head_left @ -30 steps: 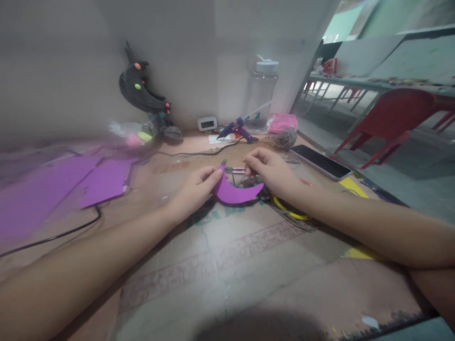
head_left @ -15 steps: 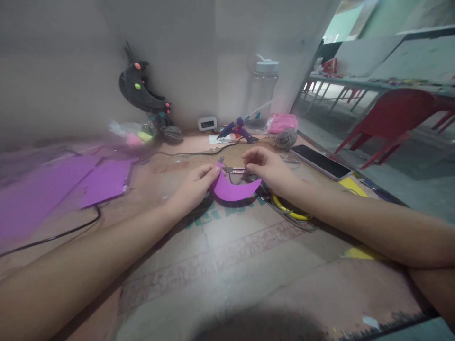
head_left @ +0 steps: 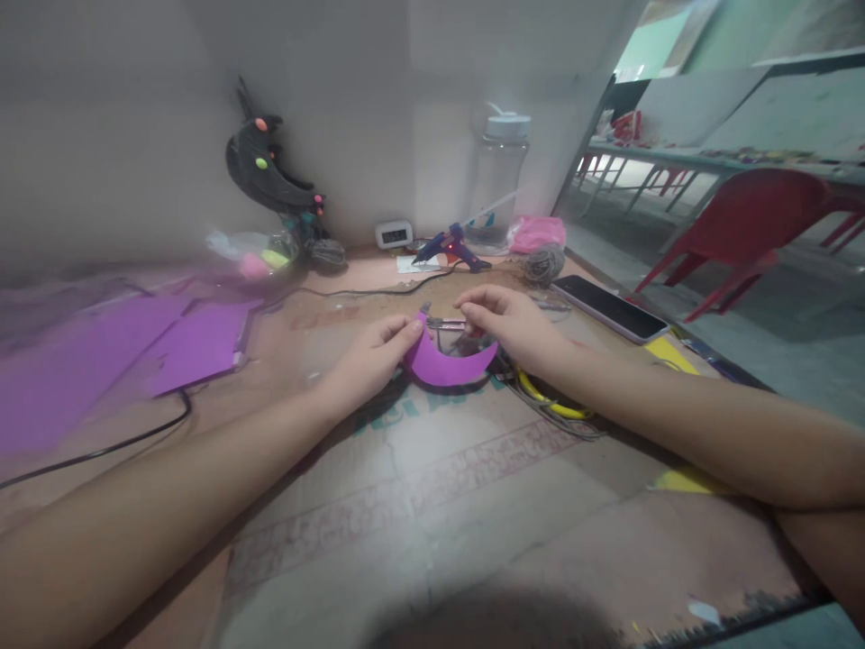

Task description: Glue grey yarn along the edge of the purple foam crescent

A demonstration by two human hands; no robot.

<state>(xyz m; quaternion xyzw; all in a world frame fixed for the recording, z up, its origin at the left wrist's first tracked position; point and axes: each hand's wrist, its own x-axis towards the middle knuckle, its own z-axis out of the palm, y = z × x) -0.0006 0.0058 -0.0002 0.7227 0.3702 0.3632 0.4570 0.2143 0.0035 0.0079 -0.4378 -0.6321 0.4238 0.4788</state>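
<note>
A purple paper crescent [head_left: 451, 368] is pinched near its left tip between the thumb and fingers of my left hand [head_left: 384, 356]. Grey yarn [head_left: 425, 308] covers that tip, and a grey strand hangs inside the curve. My right hand [head_left: 504, 323] is above the crescent's right end, thumb and fingertips pressed together on what looks like the grey yarn; the pinch itself is partly blurred. Behind the crescent lies a small pink-handled tool [head_left: 447, 324], partly hidden by the right hand. Beneath my right wrist are a yellow ring [head_left: 554, 401] and loops of grey yarn.
A glue gun [head_left: 451, 248] with a red light stands at the back, near a clock [head_left: 393, 235], a bottle [head_left: 500, 171] and a yarn ball [head_left: 544, 263]. A phone [head_left: 612, 309] lies right; purple sheets [head_left: 203, 347] lie left. A black crescent [head_left: 267, 171] leans on the wall.
The crescent and my left hand have shifted slightly right and down. My right hand has moved a little left and down, its thumb and fingertips now closer together.
</note>
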